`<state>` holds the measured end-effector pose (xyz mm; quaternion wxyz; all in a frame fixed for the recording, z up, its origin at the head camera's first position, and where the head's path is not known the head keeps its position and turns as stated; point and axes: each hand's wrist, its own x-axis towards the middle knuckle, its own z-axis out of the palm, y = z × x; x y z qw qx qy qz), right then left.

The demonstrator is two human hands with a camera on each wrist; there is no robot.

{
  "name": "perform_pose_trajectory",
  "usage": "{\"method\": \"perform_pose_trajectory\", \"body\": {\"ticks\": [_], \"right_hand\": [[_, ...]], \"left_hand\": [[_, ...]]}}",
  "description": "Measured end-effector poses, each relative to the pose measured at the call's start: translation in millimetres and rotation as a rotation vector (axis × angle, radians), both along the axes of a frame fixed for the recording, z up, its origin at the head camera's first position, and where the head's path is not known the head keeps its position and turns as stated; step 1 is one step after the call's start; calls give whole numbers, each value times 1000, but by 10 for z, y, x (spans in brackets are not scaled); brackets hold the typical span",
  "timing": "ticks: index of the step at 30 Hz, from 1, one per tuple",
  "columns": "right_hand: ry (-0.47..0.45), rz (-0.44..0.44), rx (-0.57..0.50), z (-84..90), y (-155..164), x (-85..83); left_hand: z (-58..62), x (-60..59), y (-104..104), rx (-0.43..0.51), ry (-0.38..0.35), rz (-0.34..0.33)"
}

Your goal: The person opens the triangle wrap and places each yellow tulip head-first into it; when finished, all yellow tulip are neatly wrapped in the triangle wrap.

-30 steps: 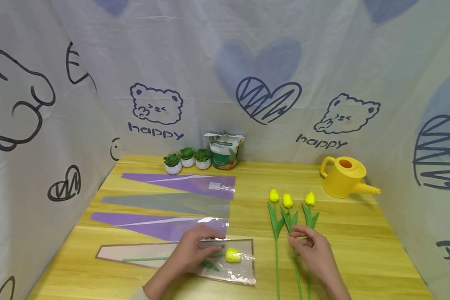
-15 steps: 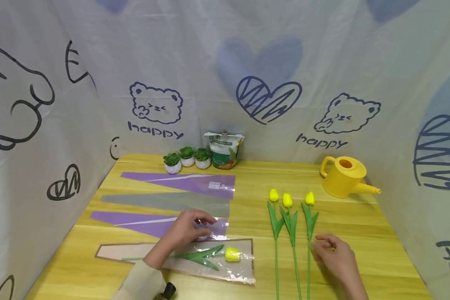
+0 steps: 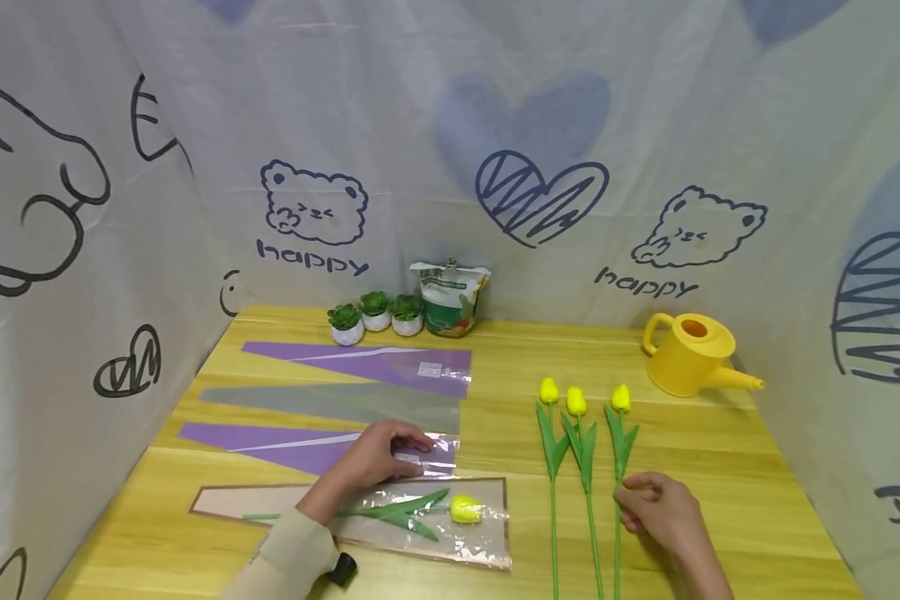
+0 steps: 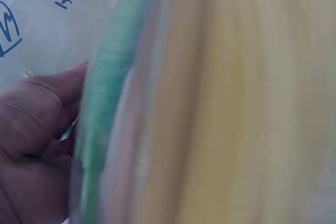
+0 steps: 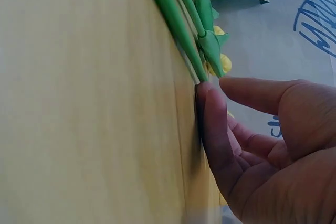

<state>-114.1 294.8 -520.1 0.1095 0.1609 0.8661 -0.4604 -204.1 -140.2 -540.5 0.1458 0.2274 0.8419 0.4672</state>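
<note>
In the head view, my left hand (image 3: 378, 457) is over the right end of the lower purple flower sleeve (image 3: 300, 447), with a gap between thumb and bent fingers. Below it, a clear brown-edged sleeve (image 3: 480, 557) has a yellow tulip (image 3: 465, 509) lying along it; my forearm covers part of both. My right hand (image 3: 662, 510) is at the stem of the rightmost tulip (image 3: 621, 398). In the right wrist view the thumb (image 5: 215, 114) is against the green stem (image 5: 178, 32), the index fingertip slightly apart. Left of it lie two tulips, one in the middle (image 3: 576, 402).
Another purple sleeve (image 3: 367, 365) and a grey sleeve (image 3: 330, 404) lie farther back. Small potted succulents (image 3: 347, 323) and a clipped bag (image 3: 450, 300) stand at the rear. A yellow watering can (image 3: 690, 354) is at the back right. A printed curtain (image 3: 420, 125) encloses the table.
My left hand has moved from the sleeve with the tulip up to the lower purple sleeve. My right hand has moved from the middle tulip to the rightmost one's stem.
</note>
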Motion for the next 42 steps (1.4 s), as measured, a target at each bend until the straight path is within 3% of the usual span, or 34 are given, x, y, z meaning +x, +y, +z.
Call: {"method": "perform_pose_trajectory", "body": {"ticks": [7, 18, 26, 32, 37, 42], "right_hand": [[-30, -30, -89, -21, -31, -79], [-58, -28, -93, 4, -40, -108], [-65, -38, -105, 7, -42, -113], [-36, -1, -60, 21, -42, -134], [-10, -5, -13, 110, -18, -166], [58, 8, -6, 244, -5, -163]], "left_hand": [[-86, -25, 0, 34, 12, 81], [-124, -30, 5, 186, -42, 197], [-96, -56, 41, 221, -47, 232], [-93, -97, 90, 306, -70, 250], [-107, -118, 124, 369, -79, 241], [-107, -132, 136, 371, -73, 236]]}}
